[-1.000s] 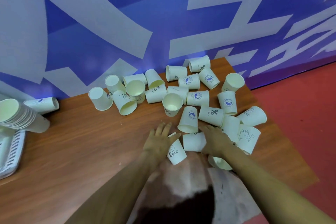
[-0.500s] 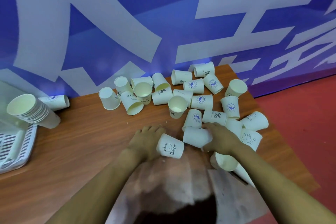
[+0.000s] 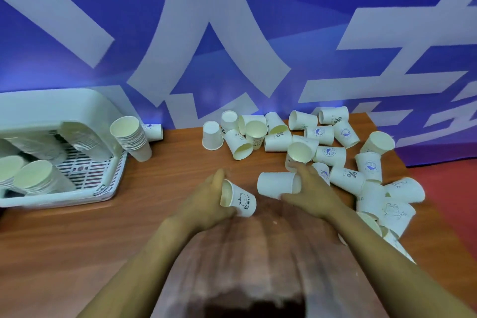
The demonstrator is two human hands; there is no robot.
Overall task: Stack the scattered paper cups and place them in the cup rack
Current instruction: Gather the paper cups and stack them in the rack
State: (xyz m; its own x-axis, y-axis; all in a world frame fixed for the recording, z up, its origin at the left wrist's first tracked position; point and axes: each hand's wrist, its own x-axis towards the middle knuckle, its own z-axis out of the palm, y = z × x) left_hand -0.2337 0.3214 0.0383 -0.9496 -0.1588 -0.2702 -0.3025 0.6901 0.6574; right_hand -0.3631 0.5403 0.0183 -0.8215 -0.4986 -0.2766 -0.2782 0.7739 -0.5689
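While the left hand [image 3: 206,201] is gripping a paper cup printed "Bear" [image 3: 238,200] on its side, mouth turned toward the palm, the right hand [image 3: 309,193] is closing around a plain white cup [image 3: 276,184], also held sideways with its base pointing left. The two cups are sitting near the front edge of the wooden table [image 3: 77,240], apart from one another, base facing base across a small gap.

Behind and to the right of the hands, a heap of loose paper cups [image 3: 327,155] is lying scattered toward the table's back right corner, most tipped over, some printed with blue logos, a percent sign or a cartoon drawing. A few are spilling along the right edge beside the right forearm.

At the left edge, a white slotted cup rack [image 3: 85,170] is holding several nested stacks lying on their sides. Just beside its right rim, another stack of cups [image 3: 134,139] is leaning on the table near the back edge, with a single cup [image 3: 153,131] lying behind it against the blue and white wall [image 3: 232,33].
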